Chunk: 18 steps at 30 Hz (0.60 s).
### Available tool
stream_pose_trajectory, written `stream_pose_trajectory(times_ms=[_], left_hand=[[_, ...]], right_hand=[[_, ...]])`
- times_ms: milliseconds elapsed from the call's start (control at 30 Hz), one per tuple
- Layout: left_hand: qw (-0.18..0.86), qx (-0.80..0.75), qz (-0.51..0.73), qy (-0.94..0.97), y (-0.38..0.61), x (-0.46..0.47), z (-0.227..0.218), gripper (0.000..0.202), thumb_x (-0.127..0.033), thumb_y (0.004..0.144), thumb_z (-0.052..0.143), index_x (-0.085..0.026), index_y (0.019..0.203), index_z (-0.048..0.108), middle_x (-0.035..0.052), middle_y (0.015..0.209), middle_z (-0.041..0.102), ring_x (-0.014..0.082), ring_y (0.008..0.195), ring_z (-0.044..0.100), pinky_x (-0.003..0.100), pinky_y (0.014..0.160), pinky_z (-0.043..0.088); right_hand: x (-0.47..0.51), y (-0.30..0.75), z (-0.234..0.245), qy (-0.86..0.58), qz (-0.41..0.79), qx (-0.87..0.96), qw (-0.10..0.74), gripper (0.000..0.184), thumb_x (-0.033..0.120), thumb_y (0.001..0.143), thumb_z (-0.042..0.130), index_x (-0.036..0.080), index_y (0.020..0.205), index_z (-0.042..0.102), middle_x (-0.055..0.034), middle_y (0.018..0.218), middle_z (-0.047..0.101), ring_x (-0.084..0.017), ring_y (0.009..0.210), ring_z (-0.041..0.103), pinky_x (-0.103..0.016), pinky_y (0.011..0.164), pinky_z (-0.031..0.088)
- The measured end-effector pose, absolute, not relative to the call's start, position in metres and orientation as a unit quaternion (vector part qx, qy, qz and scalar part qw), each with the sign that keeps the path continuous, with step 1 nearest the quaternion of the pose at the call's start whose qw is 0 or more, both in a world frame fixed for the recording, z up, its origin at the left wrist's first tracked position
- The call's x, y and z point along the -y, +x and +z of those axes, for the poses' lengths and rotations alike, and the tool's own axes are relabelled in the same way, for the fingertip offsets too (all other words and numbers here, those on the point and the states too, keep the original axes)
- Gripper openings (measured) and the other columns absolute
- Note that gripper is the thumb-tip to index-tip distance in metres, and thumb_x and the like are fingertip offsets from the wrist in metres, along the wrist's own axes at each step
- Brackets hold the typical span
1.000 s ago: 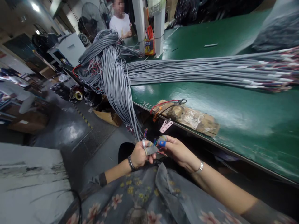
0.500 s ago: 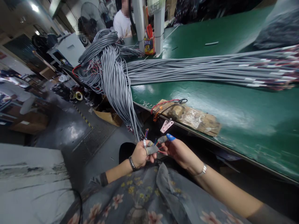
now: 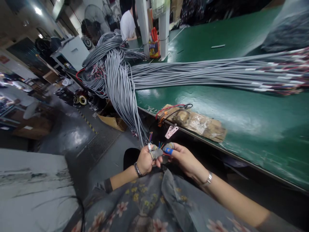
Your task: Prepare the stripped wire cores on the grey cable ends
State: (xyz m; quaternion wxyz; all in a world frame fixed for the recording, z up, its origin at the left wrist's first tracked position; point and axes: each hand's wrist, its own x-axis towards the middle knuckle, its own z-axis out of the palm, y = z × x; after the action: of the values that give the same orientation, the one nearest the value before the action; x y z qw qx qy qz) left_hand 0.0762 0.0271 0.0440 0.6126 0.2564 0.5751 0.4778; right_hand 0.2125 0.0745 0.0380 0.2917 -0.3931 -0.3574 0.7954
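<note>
Beside the counter (image 3: pixel 256 112), the left hand (image 3: pixel 145 161) clamped colored wires (image 3: pixel 166 154) between its fingers while the right hand (image 3: pixel 186 160) pinched them, apparently sorting; the next move seemingly called for steady grip. Gray cables (image 3: pixel 193 74) lay atop the counter.

Grey floral clothing (image 3: pixel 135 206) is worn with 2 wristbands (image 3: pixel 137 169) and grey finger wraps (image 3: pixel 156 154).

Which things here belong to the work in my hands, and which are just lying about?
Apparently in the work:
left hand, gripping a cable end
right hand, at the coloured wires
probably the gray cables hanging off the green bench

Apparently just lying about:
wooden board on the bench
short pale piece on the bench
cardboard box
</note>
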Motion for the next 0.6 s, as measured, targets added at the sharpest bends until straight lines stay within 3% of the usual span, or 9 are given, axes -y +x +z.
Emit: stream_pose_trajectory(times_ms=[200, 600], left_hand=[[0.620, -0.583, 0.444, 0.280, 0.076, -0.028, 0.049, 0.037, -0.046, 0.055, 0.071, -0.015, 0.052, 0.050, -0.0006, 0.041, 0.054, 0.0062, 0.028, 0.042, 0.018, 0.030, 0.015], [0.636, -0.581, 0.380, 0.338, 0.071, -0.039, 0.051, 0.037, -0.047, 0.058, 0.070, -0.014, 0.050, 0.054, 0.0001, 0.041, 0.054, 0.0056, 0.029, 0.041, 0.019, 0.032, 0.019]], right_hand=[[-0.082, 0.211, 0.045, -0.365, 0.803, 0.383, 0.274, 0.039, 0.047, 0.054, 0.080, 0.017, 0.072, 0.065, -0.0001, 0.063, 0.063, -0.012, 0.056, 0.053, -0.027, 0.055, 0.040], [-0.093, 0.206, 0.046, -0.390, 0.747, 0.449, 0.297, 0.038, 0.048, 0.048, 0.082, 0.017, 0.057, 0.061, 0.0022, 0.052, 0.058, -0.011, 0.049, 0.048, -0.027, 0.051, 0.039]])
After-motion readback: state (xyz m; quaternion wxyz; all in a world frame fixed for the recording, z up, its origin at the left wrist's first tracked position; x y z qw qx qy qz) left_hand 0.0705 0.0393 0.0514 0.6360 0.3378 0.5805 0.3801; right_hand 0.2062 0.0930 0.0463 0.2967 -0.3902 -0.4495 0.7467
